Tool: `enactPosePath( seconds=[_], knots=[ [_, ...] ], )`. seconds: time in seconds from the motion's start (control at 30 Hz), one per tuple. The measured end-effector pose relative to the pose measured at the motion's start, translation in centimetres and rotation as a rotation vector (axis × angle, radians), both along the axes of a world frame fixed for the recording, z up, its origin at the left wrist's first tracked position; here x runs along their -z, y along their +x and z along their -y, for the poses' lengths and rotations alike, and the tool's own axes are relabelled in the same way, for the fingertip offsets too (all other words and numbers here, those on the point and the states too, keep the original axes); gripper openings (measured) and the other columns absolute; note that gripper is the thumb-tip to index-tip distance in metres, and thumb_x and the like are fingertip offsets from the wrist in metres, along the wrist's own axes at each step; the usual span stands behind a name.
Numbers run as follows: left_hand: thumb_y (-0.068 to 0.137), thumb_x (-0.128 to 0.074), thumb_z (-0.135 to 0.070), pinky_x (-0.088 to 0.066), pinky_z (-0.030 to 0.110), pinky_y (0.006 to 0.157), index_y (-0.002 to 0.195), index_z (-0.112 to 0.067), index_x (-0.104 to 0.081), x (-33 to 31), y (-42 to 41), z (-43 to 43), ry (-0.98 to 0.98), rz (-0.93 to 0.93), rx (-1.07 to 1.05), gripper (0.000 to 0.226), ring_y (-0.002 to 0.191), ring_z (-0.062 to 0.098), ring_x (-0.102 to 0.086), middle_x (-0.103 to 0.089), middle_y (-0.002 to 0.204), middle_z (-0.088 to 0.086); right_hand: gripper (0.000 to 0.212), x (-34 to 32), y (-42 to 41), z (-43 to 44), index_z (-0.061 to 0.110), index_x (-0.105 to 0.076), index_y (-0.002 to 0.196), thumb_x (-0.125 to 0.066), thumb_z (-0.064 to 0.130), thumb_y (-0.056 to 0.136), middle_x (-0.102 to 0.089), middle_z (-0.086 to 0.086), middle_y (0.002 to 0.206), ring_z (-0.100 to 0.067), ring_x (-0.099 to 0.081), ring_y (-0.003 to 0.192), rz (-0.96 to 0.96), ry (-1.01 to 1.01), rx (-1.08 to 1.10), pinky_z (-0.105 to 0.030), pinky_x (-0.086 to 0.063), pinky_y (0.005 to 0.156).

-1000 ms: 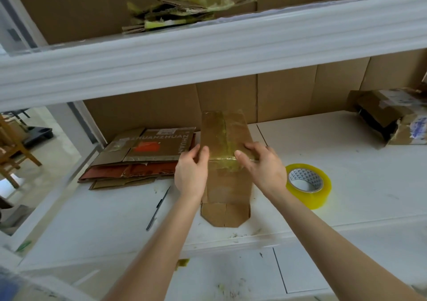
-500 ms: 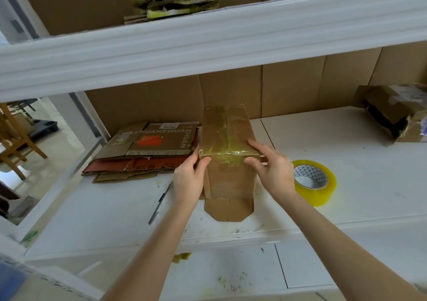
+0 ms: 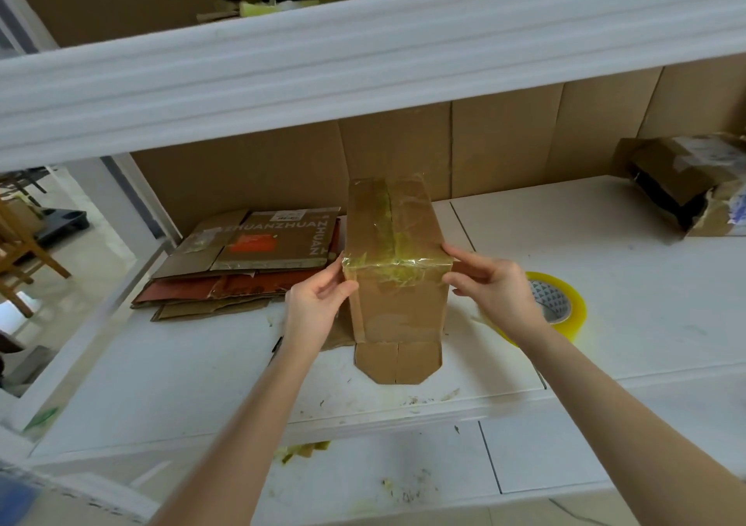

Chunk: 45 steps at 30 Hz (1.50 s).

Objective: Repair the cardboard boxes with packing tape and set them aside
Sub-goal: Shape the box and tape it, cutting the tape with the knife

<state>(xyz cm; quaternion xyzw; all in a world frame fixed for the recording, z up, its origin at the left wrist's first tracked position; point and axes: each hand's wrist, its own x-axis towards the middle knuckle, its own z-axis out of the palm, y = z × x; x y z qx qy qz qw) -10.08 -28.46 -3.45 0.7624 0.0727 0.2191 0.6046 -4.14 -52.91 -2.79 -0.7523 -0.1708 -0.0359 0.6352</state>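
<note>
A brown cardboard box (image 3: 399, 311) stands upright on the white table (image 3: 629, 283), with its bottom flaps spread toward me. Yellowish clear tape (image 3: 397, 267) runs along its top and across the near top edge. My left hand (image 3: 315, 307) presses against the box's left side, thumb on the front corner. On the right, the straight fingers of my right hand (image 3: 496, 287) touch the upper corner. A roll of yellow packing tape (image 3: 565, 307) lies flat just right of my right wrist.
Several flattened boxes (image 3: 258, 251) are stacked at the left. A torn box (image 3: 686, 190) lies at the far right. A dark pen-like tool (image 3: 276, 346) lies by my left forearm. A white shelf beam (image 3: 363, 53) hangs overhead, with cardboard sheets lining the back wall.
Both hands have slid from the box's taped top edge outward and down onto its left and right sides. The box stays in place.
</note>
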Motion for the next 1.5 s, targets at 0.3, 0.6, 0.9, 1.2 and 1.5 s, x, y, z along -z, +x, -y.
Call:
enactPosePath(
  seconds=[0.3,0.6,0.9,1.2,1.5],
  knots=[
    [0.084,-0.070,-0.015,-0.054,0.026,0.090,0.120,-0.023,-0.067,1.2,-0.2,2.0,0.172,0.019,-0.232,0.036,0.092,-0.009,-0.064,-0.072,0.101,-0.016,0.059,0.3,-0.1,-2.4,0.018,-0.065,0.118,-0.080,0.046,0.067,-0.063,0.006,0.074,-0.013,-0.064,0.068,0.301,-0.351,0.244,-0.034,-0.055,0.068],
    [0.072,-0.068,-0.061,-0.048,0.029,0.069,0.107,-0.016,-0.068,-1.7,1.2,2.3,0.725,-0.054,-0.354,0.057,0.084,0.018,-0.063,-0.068,0.092,0.000,0.072,-0.6,0.2,-4.7,0.012,-0.051,0.098,-0.052,0.077,0.069,-0.063,-0.003,0.065,-0.029,-0.063,0.055,0.532,-0.738,0.466,-0.025,-0.027,0.047],
    [0.092,-0.030,-0.062,-0.051,0.039,0.082,0.108,-0.019,-0.066,-1.8,1.1,1.4,0.362,-0.166,-0.188,0.058,0.091,0.023,-0.064,-0.066,0.102,0.003,0.050,-1.0,0.2,-3.2,0.028,-0.053,0.105,-0.034,0.070,0.088,-0.055,0.011,0.067,-0.022,-0.057,0.069,0.343,-0.584,0.350,-0.030,-0.037,0.056],
    [0.104,-0.020,-0.038,-0.038,0.030,0.067,0.081,-0.013,-0.057,-2.6,2.1,2.9,0.546,-0.247,-0.392,0.050,0.087,0.029,-0.062,-0.058,0.080,0.003,0.060,-1.4,0.8,-4.5,0.020,-0.040,0.120,-0.017,0.066,0.089,-0.068,-0.007,0.087,-0.035,-0.063,0.079,0.346,-0.858,0.325,-0.036,-0.038,0.062],
    [0.102,-0.025,-0.044,-0.033,0.030,0.094,0.144,-0.019,-0.035,-1.7,1.5,4.6,0.194,-0.219,-0.193,0.050,0.127,0.027,-0.046,-0.051,0.138,0.006,0.042,-1.1,0.2,-2.3,0.020,-0.044,0.138,-0.049,0.034,0.099,-0.062,-0.003,0.074,-0.025,-0.061,0.074,0.230,-0.431,0.048,-0.043,-0.051,0.072]
  ],
)
